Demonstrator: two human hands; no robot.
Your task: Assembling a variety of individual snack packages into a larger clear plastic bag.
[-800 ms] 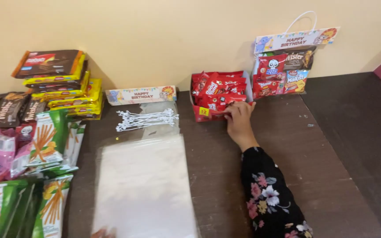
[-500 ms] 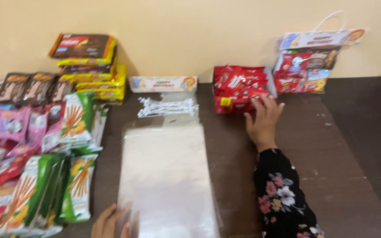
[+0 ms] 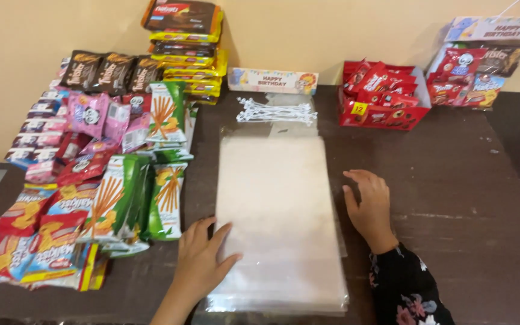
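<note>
I am resting my left hand (image 3: pixel 203 262) flat, fingers spread, on the clear plastic bag stack (image 3: pixel 275 216); its long axis is running away from me, my open right hand (image 3: pixel 368 204) beside its right edge.

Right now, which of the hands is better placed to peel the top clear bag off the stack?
Probably the left hand: its fingers already lie flat on the near left corner of the stack of clear bags. The right hand rests on the table beside the stack's right edge.

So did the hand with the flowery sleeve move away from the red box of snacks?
Yes. The right hand was at the red box before. Now it is nearer the person, flat on the table beside the stack of clear bags.
</note>
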